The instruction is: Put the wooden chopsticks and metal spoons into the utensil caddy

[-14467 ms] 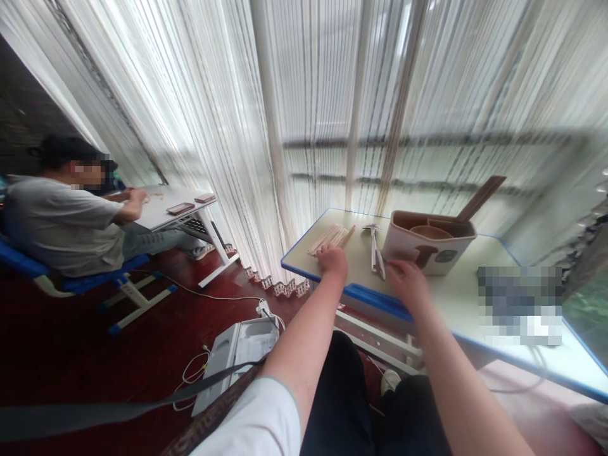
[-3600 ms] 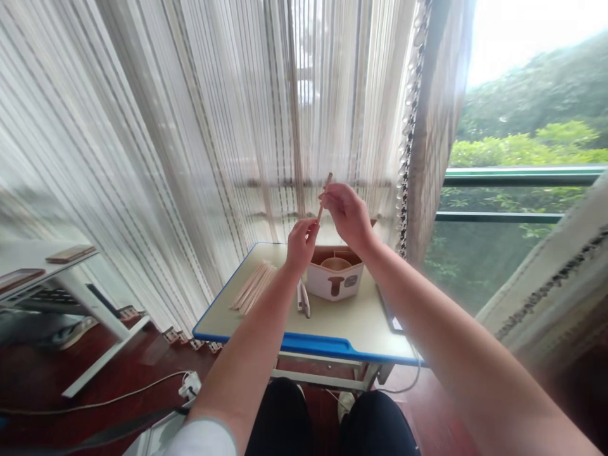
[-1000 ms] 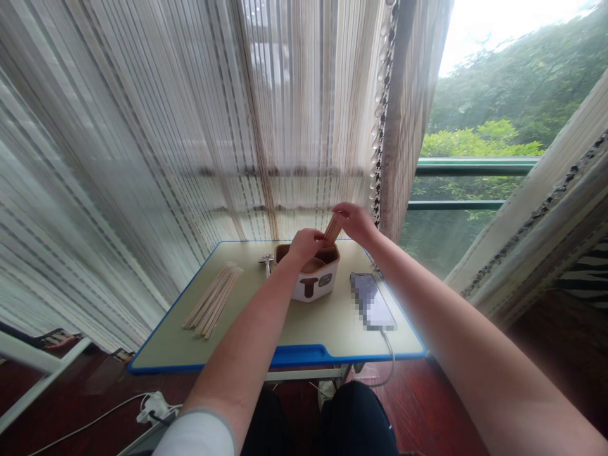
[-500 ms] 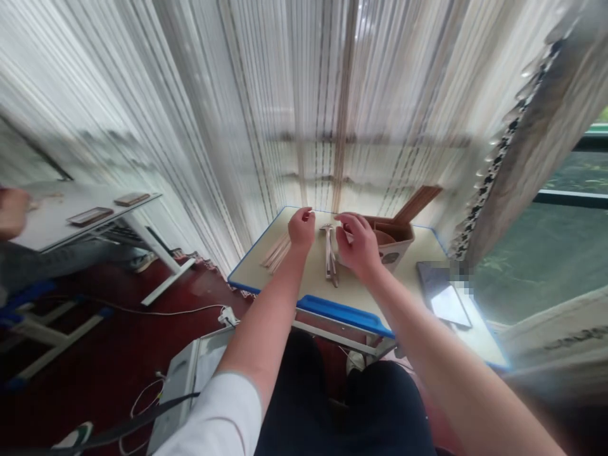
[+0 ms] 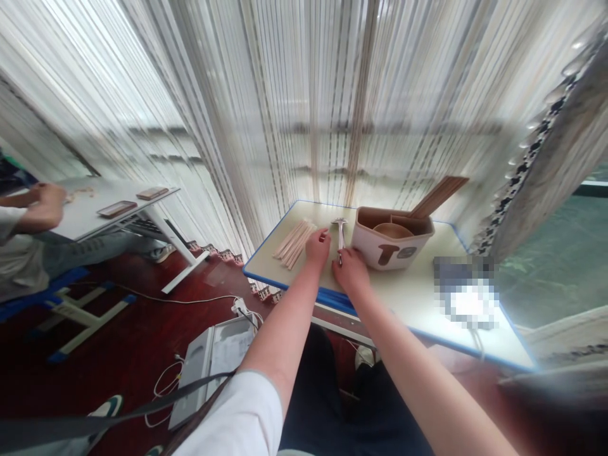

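Beige caddy (image 5: 387,254) holding a wooden bowl (image 5: 389,231) and flat wooden slats (image 5: 439,196), on the tabletop (image 5: 408,304); left hand (image 5: 317,248) and right hand (image 5: 350,271) loosely curled beside a metal utensil (image 5: 340,237), grip indeterminate.

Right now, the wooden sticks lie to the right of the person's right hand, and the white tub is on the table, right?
No: the head view shows the wooden sticks to the left of the left hand, not to the right of the right hand. The white tub is on the table, as you said.
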Action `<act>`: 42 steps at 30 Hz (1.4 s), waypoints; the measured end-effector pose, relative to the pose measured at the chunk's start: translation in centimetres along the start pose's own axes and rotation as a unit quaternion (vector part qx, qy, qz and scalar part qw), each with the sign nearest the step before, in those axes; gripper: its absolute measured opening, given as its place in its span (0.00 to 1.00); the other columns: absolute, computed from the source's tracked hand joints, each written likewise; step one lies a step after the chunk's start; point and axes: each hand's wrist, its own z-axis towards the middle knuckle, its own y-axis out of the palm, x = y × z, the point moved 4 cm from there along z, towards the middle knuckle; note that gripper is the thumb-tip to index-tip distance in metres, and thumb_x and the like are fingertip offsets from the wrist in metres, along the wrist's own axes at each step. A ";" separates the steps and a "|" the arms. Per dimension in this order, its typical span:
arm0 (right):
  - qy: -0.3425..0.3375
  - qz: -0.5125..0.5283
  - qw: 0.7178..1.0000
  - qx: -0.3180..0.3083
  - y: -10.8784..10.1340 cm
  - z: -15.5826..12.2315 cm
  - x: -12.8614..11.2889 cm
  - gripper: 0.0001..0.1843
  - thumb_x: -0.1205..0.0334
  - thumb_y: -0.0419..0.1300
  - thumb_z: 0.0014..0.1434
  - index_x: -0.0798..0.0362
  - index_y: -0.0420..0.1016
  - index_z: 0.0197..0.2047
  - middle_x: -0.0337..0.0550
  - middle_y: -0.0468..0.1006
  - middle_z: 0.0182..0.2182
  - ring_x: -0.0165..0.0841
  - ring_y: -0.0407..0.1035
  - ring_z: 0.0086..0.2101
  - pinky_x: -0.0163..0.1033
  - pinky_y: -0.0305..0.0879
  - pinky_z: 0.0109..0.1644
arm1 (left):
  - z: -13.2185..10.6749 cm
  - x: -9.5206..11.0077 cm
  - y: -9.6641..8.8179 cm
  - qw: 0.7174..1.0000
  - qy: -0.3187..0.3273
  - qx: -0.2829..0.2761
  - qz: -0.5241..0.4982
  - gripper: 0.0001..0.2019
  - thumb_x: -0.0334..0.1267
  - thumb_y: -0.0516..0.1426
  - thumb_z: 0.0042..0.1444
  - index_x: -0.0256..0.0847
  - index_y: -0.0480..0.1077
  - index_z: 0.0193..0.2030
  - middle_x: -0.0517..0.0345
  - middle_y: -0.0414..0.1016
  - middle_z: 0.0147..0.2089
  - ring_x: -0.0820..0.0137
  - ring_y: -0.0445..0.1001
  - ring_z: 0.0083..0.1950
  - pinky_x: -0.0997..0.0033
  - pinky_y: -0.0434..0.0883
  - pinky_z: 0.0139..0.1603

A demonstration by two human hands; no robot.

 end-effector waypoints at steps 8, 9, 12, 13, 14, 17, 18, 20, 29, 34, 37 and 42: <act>0.018 -0.079 0.996 -0.027 0.3 0.0 -0.3 0.11 0.66 0.50 0.56 0.58 0.71 0.40 0.55 0.73 0.39 0.42 0.63 0.45 0.42 0.58 0.49 | 0.1 -0.6 -0.3 0.999 -0.032 -0.015 0.010 0.16 0.38 0.50 0.56 0.36 0.69 0.49 0.50 0.75 0.42 0.71 0.73 0.41 0.72 0.67 0.46; 0.019 -0.083 0.996 -0.028 0.3 0.0 -0.3 0.11 0.67 0.50 0.56 0.58 0.71 0.40 0.55 0.74 0.38 0.42 0.63 0.45 0.42 0.58 0.48 | 0.1 -0.6 -0.3 0.999 -0.036 -0.017 0.011 0.16 0.38 0.50 0.56 0.36 0.69 0.49 0.50 0.75 0.43 0.70 0.73 0.41 0.71 0.67 0.46; 0.025 -0.088 0.995 -0.028 0.1 -0.1 -0.4 0.11 0.68 0.51 0.56 0.58 0.71 0.41 0.56 0.74 0.38 0.43 0.63 0.45 0.41 0.59 0.45 | 0.0 -0.7 -0.2 0.999 -0.040 -0.017 0.013 0.16 0.38 0.50 0.56 0.37 0.70 0.49 0.50 0.75 0.43 0.70 0.72 0.42 0.70 0.68 0.47; 0.028 -0.090 0.995 -0.027 0.1 -0.1 -0.5 0.11 0.68 0.51 0.56 0.58 0.71 0.41 0.56 0.74 0.38 0.43 0.63 0.45 0.41 0.59 0.45 | 0.0 -0.7 -0.2 0.999 -0.039 -0.018 0.012 0.16 0.38 0.50 0.56 0.37 0.70 0.48 0.50 0.75 0.43 0.70 0.72 0.42 0.70 0.68 0.47; 0.030 -0.092 0.995 -0.027 0.0 -0.1 -0.5 0.11 0.68 0.51 0.56 0.58 0.71 0.41 0.55 0.74 0.38 0.43 0.64 0.45 0.41 0.60 0.44 | 0.0 -0.8 -0.1 0.999 -0.037 -0.019 0.012 0.16 0.37 0.51 0.55 0.36 0.70 0.48 0.50 0.75 0.43 0.70 0.73 0.42 0.70 0.67 0.47; 0.032 -0.101 0.994 -0.022 -0.1 -0.1 -0.4 0.11 0.68 0.51 0.55 0.58 0.71 0.40 0.54 0.75 0.37 0.42 0.65 0.43 0.41 0.60 0.44 | 0.4 -1.2 0.4 0.999 -0.033 -0.027 0.016 0.16 0.38 0.51 0.55 0.35 0.70 0.48 0.49 0.76 0.43 0.69 0.73 0.42 0.70 0.67 0.47; 0.033 -0.101 0.994 -0.019 -0.1 -0.1 -0.4 0.11 0.68 0.51 0.55 0.58 0.71 0.39 0.54 0.75 0.36 0.42 0.65 0.43 0.41 0.60 0.44 | 0.6 -1.3 0.6 0.999 -0.034 -0.033 0.020 0.17 0.38 0.51 0.54 0.35 0.71 0.48 0.48 0.76 0.43 0.69 0.73 0.43 0.70 0.67 0.47; 0.041 -0.098 0.994 -0.014 -0.2 0.0 -0.2 0.11 0.68 0.51 0.55 0.58 0.71 0.40 0.53 0.75 0.37 0.41 0.66 0.42 0.40 0.60 0.43 | 1.2 -1.5 1.1 0.997 -0.042 -0.056 0.028 0.17 0.38 0.52 0.54 0.35 0.71 0.48 0.47 0.76 0.43 0.68 0.73 0.44 0.70 0.67 0.48; 0.076 -0.060 0.995 0.008 -0.3 0.0 0.4 0.13 0.67 0.50 0.55 0.55 0.72 0.41 0.50 0.76 0.36 0.40 0.68 0.40 0.39 0.61 0.42 | 3.2 -1.5 2.7 0.989 -0.050 -0.133 0.031 0.14 0.39 0.57 0.50 0.36 0.75 0.42 0.50 0.78 0.37 0.67 0.75 0.40 0.69 0.69 0.43; 0.078 -0.024 0.997 0.020 -0.3 0.1 0.7 0.13 0.67 0.50 0.54 0.55 0.72 0.40 0.49 0.76 0.35 0.39 0.68 0.38 0.39 0.61 0.41 | 2.9 -1.6 3.1 0.985 -0.032 -0.166 0.019 0.12 0.40 0.57 0.50 0.38 0.76 0.38 0.52 0.78 0.35 0.68 0.75 0.38 0.69 0.69 0.41; 0.093 0.003 0.995 0.032 -0.4 0.0 1.0 0.12 0.66 0.51 0.53 0.54 0.72 0.39 0.48 0.76 0.35 0.39 0.68 0.38 0.39 0.61 0.40 | 2.9 -1.7 3.4 0.983 -0.020 -0.181 0.008 0.12 0.41 0.57 0.50 0.39 0.76 0.39 0.51 0.78 0.36 0.68 0.74 0.38 0.69 0.69 0.41; 0.100 0.049 0.993 0.045 -0.5 -0.1 1.4 0.11 0.66 0.50 0.52 0.52 0.71 0.38 0.46 0.76 0.34 0.39 0.68 0.36 0.39 0.61 0.39 | 2.8 -1.8 3.8 0.981 -0.006 -0.192 -0.009 0.13 0.43 0.58 0.50 0.40 0.76 0.39 0.51 0.78 0.38 0.68 0.74 0.39 0.68 0.69 0.42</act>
